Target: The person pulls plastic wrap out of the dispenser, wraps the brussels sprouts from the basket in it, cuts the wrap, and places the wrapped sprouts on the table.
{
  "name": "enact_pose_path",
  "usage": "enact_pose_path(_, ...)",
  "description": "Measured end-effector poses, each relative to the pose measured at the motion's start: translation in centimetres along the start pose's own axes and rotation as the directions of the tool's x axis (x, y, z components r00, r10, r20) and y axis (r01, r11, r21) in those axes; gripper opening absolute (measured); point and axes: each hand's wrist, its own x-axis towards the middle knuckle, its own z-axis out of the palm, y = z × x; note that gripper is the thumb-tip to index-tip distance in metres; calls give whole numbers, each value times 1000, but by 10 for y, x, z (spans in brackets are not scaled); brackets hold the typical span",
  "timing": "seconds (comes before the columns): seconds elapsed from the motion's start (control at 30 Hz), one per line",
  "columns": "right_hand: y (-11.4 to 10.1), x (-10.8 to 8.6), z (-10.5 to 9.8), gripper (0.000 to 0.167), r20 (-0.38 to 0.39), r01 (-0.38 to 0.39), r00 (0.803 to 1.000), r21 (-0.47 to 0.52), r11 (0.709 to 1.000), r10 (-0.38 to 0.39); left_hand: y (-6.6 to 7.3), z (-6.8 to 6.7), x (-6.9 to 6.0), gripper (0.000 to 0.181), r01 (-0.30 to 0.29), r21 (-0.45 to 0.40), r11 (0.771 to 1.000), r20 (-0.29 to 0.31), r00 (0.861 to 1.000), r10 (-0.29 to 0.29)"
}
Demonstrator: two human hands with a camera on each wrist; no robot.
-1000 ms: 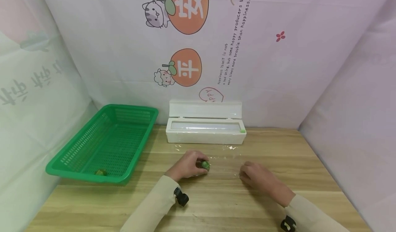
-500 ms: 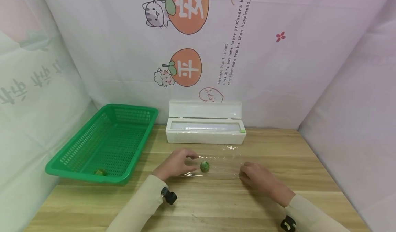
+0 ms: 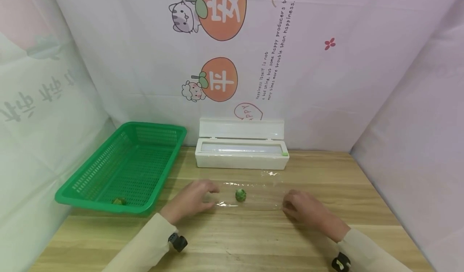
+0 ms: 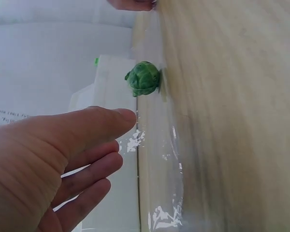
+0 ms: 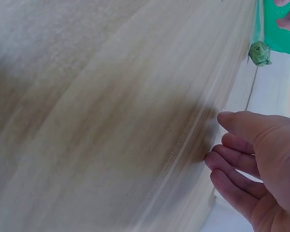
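Note:
A small round green Brussels sprout (image 3: pixel 241 195) sits on a sheet of clear cling film (image 3: pixel 262 191) spread over the wooden table. Left of it, my left hand (image 3: pixel 191 200) hovers with thumb and fingers parted, holding nothing. In the left wrist view, the sprout (image 4: pixel 143 78) lies beyond the thumb of that hand (image 4: pixel 70 159), and the film shows bright wrinkles. At the film's right edge is my right hand (image 3: pixel 306 210). Its thumb and bent fingers stand apart in the right wrist view, where the hand (image 5: pixel 266 164) grips nothing visible; whether it touches the film is unclear.
Behind the film stands a white cling film box (image 3: pixel 242 161) with its lid raised against the wall cloth. A green plastic basket (image 3: pixel 164 175) at the left contains a small yellow-green item (image 3: pixel 119 201). Bare wooden tabletop (image 3: pixel 253 239) lies in front.
My left hand has released the Brussels sprout and drawn away to the left, leaving it on the film. The right hand stays at about the same place.

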Motion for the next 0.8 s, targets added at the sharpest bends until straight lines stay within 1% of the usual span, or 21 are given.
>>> enact_pose_path(0.07, -1, -2, -3, 14, 9, 2, 1000, 5, 1000, -2, 0, 0, -6, 32, -38, 41, 998, 0, 999, 38)
enact_pose_path(0.13, -2, -3, -6, 13, 12, 19, 1000, -2, 1000, -19, 0, 1, -10, 29, -64, 64, 996, 1, 998, 64)
enact_pose_path(0.23, -4, -1, -10, 12, -3, 84, 996, -39, 996, -84, -2, 2, -15, 23, -77, 104, 992, 8, 997, 77)
enact_pose_path(0.33, -5, 3, -12, 10, -11, 160, 987, -58, 985, -161, -5, 3, -18, 17, -83, 141, 986, 17, 997, 82)
enact_pose_path(0.4, -6, 7, -13, 10, 7, 203, 979, -59, 977, -203, -7, 4, -20, 15, -91, 163, 982, 23, 996, 89)
enact_pose_path(0.53, -7, 13, -10, 10, 55, 277, 960, -55, 959, -274, -12, 6, -26, 15, -109, 176, 978, 35, 994, 104)
enact_pose_path(0.63, -9, 14, -7, 8, 75, 292, 955, -78, 953, -286, -15, 8, -28, 11, -115, 161, 980, 39, 993, 111)
enact_pose_path(0.8, -13, 16, -7, 7, 103, 252, 965, -93, 963, -243, -18, 7, -28, 6, -126, 124, 984, 47, 992, 121)
